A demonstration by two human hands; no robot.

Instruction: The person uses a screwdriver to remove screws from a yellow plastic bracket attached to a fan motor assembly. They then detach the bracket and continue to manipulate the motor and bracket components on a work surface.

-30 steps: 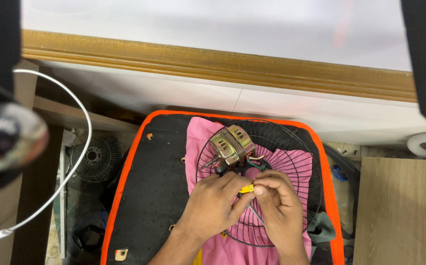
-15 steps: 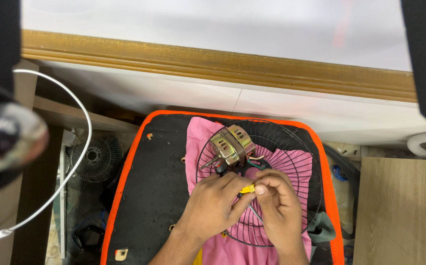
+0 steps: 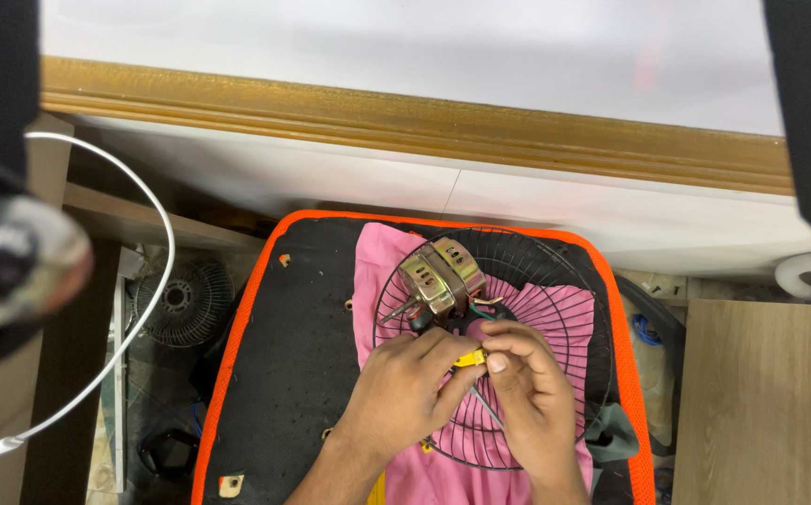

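A brass-coloured fan motor sits at the hub of a black wire fan guard, which lies on a pink cloth. My left hand and my right hand meet just below the motor. Both pinch a small yellow piece between their fingertips. Thin wires run from the motor toward the hands. What the yellow piece joins to is hidden by my fingers.
The cloth and guard rest on a black cushion with an orange border. A second round fan guard lies on the floor at left. A white ring and a blurred dark object fill the left edge. A wooden board is at right.
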